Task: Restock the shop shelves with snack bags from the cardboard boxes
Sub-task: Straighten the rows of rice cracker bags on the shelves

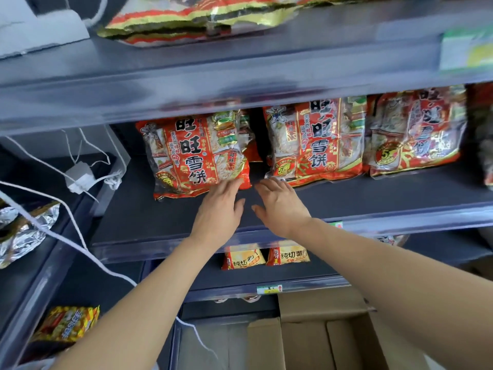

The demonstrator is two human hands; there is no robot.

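— Head view: which step is this?
— Straightening stock, I judge. The left hand (218,209), fingers straight, touches the lower right corner of the left snack bag (197,156), which sits toward the left end of the shelf (149,220), back from its front edge. The right hand (281,206), fingers spread, is at the middle snack bag (314,140); I cannot tell if it touches.
— And the bag's lie?
— Print faces out and the long axis runs front to back, slightly skewed. Next it needs squaring, then more bags from the cardboard box (320,332).

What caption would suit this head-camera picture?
Left hand touches a red snack bag on the shelf; right hand reaches alongside.
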